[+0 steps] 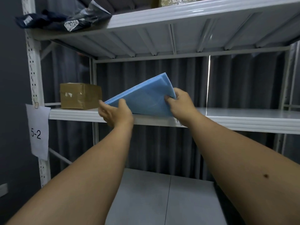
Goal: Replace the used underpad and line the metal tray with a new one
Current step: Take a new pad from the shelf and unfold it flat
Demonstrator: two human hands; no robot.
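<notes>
A folded blue underpad (146, 98) is tilted up off the middle shelf (243, 120) of a white rack, its far corner raised and its lower edge still on the shelf. My left hand (115, 112) holds its left corner, thumb on top and fingers underneath. My right hand (180, 101) pinches its right edge between thumb and curled fingers. No metal tray is in view.
A taped cardboard box (79, 96) stands on the same shelf to the left of the pad. Dark plastic packets (65, 18) lie on the upper shelf. A paper label reading 5-2 (38, 132) hangs from the left upright. A lower grey shelf (162, 197) lies between my forearms.
</notes>
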